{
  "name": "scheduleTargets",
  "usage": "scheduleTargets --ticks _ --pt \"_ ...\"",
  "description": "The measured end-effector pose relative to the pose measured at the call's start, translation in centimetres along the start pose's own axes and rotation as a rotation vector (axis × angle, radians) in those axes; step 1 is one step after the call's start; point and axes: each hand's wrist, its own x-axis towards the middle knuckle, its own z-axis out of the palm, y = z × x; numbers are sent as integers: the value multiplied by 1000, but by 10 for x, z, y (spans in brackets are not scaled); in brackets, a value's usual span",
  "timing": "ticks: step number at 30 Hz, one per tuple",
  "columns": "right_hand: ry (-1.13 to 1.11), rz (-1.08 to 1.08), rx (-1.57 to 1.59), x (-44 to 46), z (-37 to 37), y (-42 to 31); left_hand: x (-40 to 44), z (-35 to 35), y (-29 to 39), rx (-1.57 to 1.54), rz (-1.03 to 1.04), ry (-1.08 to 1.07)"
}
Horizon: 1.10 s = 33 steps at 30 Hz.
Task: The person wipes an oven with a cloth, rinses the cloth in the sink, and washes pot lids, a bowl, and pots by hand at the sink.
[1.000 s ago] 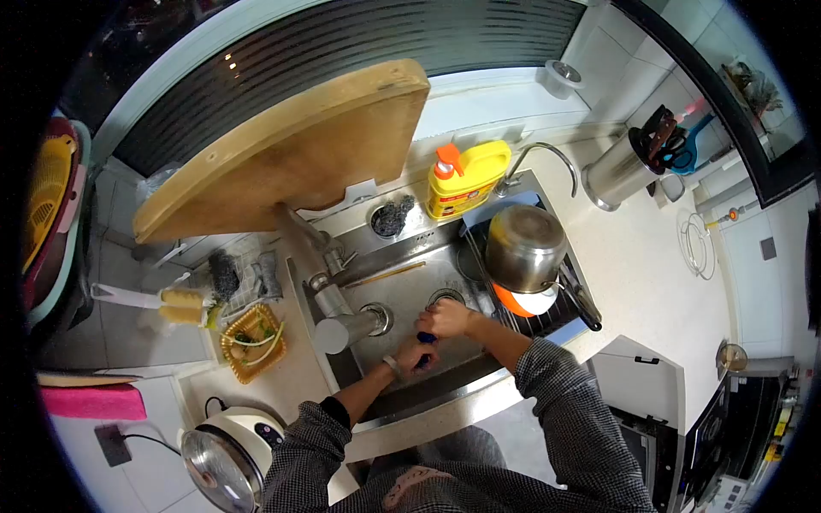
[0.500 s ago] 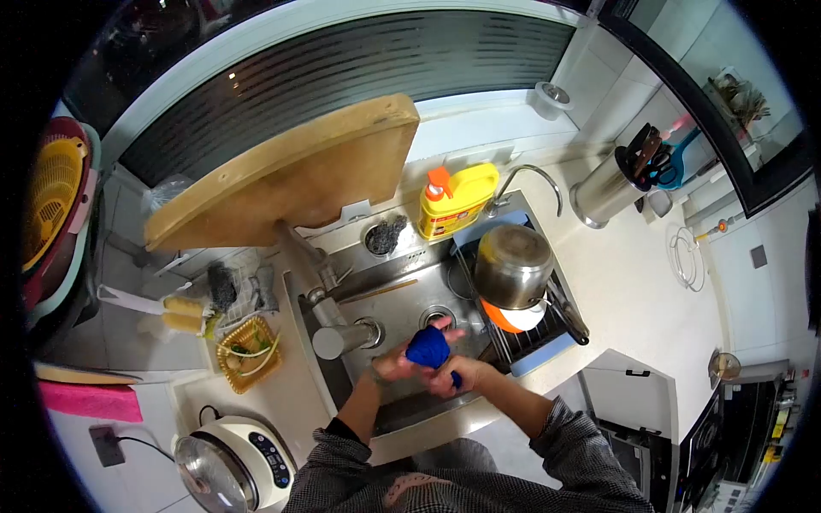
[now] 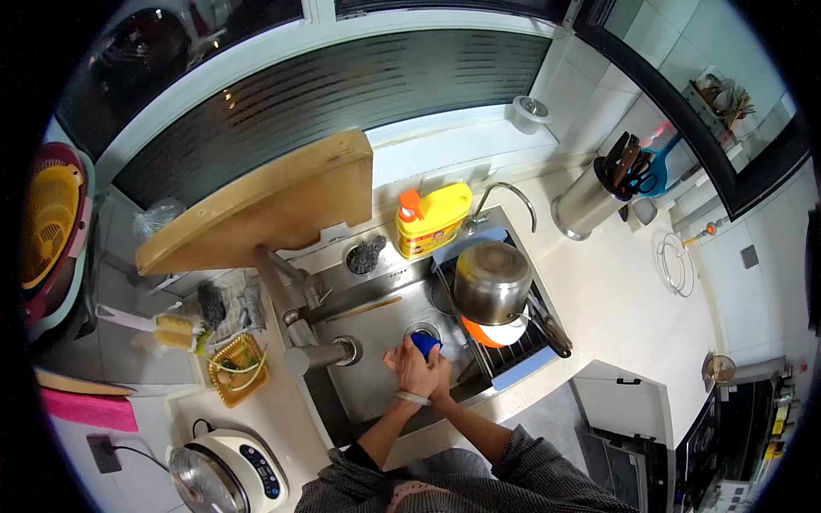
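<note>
Over the metal sink [image 3: 376,376], my left hand [image 3: 411,369] and my right hand [image 3: 440,376] are pressed together, closed around a bunched blue cloth [image 3: 426,344]. Part of the cloth sticks out above the fingers, near the drain. The left wrist wears a light band and lies over the right one. A thin wooden stick [image 3: 366,309] lies along the back of the sink. The faucet head [image 3: 312,359] is left of my hands.
A steel pot [image 3: 492,282] sits upside down over an orange-and-white bowl [image 3: 484,333] on the rack at right. Behind the sink stand a yellow bottle [image 3: 434,221] and a large wooden board [image 3: 265,201]. A yellow basket [image 3: 237,369] and a cooker [image 3: 227,474] are at left.
My hands have come together around the blue cloth, which bulged out between them half a second ago and now shows less. The whole view has shifted, with the sink appearing lower and further left.
</note>
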Motion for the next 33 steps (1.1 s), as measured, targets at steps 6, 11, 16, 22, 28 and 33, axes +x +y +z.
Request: scheduleTargets --ticks 6,11,16,22,28,33 --pt "-953 594 365 -1 -64 -78 34 -68 1 -810 -41 -696" --pt "-1306 986 445 -4 -60 24 47 -79 83 -2064 171 -1075" --pt "-1634 1571 1232 -31 -36 -97 70 -82 113 -2204 623 -1470" --pt "-1595 1547 1093 -12 -76 -150 70 -141 111 -1960 195 -1197" --pt "-1065 1162 629 10 -84 -155 71 -103 95 -1268 -200 -646" --pt "-994 1068 596 8 -67 -103 66 -73 66 -1051 -223 -553"
